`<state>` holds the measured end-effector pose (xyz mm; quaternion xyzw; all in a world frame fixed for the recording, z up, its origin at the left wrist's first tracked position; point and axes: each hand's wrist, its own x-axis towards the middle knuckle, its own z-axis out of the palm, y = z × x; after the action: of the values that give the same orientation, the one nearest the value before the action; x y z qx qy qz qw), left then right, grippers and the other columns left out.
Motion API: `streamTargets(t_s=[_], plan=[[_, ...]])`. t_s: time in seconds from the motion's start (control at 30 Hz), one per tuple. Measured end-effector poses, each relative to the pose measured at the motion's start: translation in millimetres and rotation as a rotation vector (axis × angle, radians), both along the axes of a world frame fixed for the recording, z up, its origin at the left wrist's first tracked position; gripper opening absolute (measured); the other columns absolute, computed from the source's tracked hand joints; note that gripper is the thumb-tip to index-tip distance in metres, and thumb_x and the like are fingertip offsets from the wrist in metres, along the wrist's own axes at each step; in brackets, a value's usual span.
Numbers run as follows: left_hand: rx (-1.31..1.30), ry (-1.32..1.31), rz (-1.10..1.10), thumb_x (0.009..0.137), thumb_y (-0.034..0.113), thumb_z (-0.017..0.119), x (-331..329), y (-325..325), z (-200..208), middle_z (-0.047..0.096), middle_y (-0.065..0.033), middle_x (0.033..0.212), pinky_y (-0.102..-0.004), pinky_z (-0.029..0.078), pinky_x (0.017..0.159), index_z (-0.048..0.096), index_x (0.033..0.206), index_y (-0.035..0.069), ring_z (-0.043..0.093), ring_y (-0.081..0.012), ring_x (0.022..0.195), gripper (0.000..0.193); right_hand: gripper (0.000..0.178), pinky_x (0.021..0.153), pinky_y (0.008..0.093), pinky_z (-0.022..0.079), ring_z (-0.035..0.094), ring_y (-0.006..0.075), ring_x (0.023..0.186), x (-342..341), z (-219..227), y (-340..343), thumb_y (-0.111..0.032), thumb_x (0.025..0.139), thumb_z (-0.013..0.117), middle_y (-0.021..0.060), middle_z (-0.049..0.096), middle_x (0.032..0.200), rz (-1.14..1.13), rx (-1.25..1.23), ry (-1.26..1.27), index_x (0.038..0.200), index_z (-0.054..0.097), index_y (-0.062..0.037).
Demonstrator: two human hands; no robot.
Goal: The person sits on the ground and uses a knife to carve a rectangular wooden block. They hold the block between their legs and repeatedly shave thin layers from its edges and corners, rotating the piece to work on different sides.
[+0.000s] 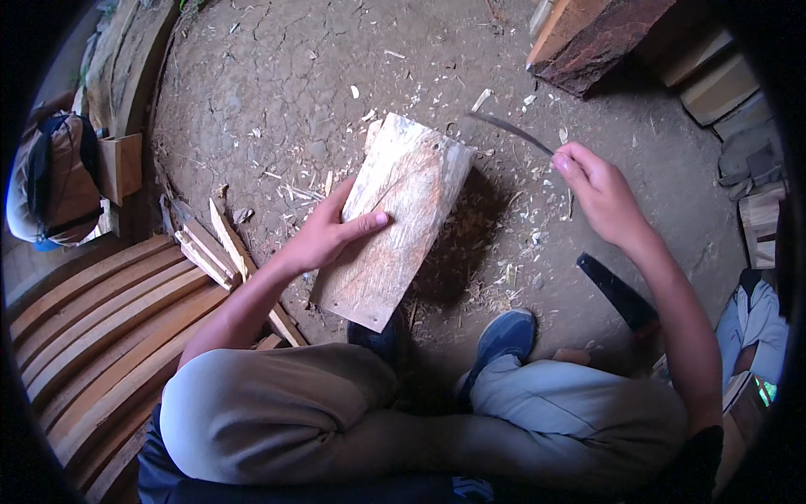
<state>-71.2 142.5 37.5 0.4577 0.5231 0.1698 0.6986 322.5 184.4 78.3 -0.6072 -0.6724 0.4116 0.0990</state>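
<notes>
My left hand (326, 235) grips a thick wooden board (411, 193) by its left edge, thumb lying on the rough, pale face and the other fingers hidden behind. The board tilts above the ground in front of my knees, with small dark holes near its ends. To its right, my right hand (606, 193) is closed round a long knife, its thin, curved dark blade (514, 128) pointing left toward the board's top corner. The blade's tip is apart from the wood, and the handle is hidden in my fist.
Wood chips (512, 277) litter the dirt floor (277, 76). Long planks (126, 311) and split sticks (206, 252) lie at left, near a bag (63, 176). A black tapered object (617, 294) lies by my right forearm. Large timber (588, 42) stands at far right. My shoes (504, 336) are below the board.
</notes>
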Motion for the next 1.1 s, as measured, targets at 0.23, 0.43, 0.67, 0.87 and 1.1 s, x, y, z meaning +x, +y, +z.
streamTargets(t_s=[0.23,0.43,0.67,0.87,1.1], plan=[[0.279,0.331,0.132,0.092,0.041,0.079,8.1,-22.9,-4.9,0.071,-0.0168,0.108,-0.0372,0.054,0.089,0.056,0.132,-0.002,0.069,-0.0215,0.099,0.063,0.033,0.065,0.0566,0.046,0.064,0.0501,0.079,-16.2,-23.9,-23.1,-0.036,0.108,0.05,0.0244,0.066,0.079,0.067,0.178,-0.07,0.107,0.056,-0.0039],[0.256,0.313,0.1,0.08,0.044,0.089,6.0,-17.5,-7.9,0.073,-0.0202,0.107,-0.0377,0.055,0.09,0.06,0.127,-0.004,0.071,-0.023,0.099,0.074,0.029,0.064,0.0588,0.048,0.065,0.0503,0.078,-25.8,-47.9,-40.3,-0.035,0.108,0.05,0.0247,0.068,0.082,0.081,0.236,-0.166,0.111,0.054,-0.0061],[0.265,0.41,-0.003,0.06,0.05,0.099,12.5,-10.5,7.7,0.072,-0.0232,0.116,-0.0415,0.055,0.097,0.058,0.132,-0.007,0.072,-0.0296,0.109,0.1,0.032,0.065,0.0589,0.05,0.067,0.0496,0.079,-28.2,-58.7,-46.3,-0.036,0.108,0.05,0.0235,0.071,0.089,0.071,0.284,-0.219,0.117,0.052,-0.0058],[0.274,0.387,-0.02,0.061,0.049,0.099,10.8,-9.0,5.1,0.071,-0.0246,0.12,-0.0418,0.054,0.1,0.056,0.133,-0.008,0.07,-0.0298,0.113,0.101,0.035,0.07,0.0599,0.049,0.067,0.0503,0.087,-35.4,-69.9,-45.0,-0.037,0.108,0.048,0.0247,0.071,0.095,0.018,0.234,-0.142,0.12,0.05,-0.0048],[0.217,0.36,-0.002,0.06,0.045,0.1,14.3,-7.1,6.7,0.071,-0.024,0.121,-0.042,0.054,0.1,0.055,0.135,-0.009,0.07,-0.0294,0.112,0.102,0.035,0.073,0.0573,0.049,0.067,0.0486,0.091,-58.4,-56.0,1.8,-0.04,0.109,0.045,0.0231,0.07,0.095,0.051,0.215,-0.077,0.122,0.053,-0.0084]])
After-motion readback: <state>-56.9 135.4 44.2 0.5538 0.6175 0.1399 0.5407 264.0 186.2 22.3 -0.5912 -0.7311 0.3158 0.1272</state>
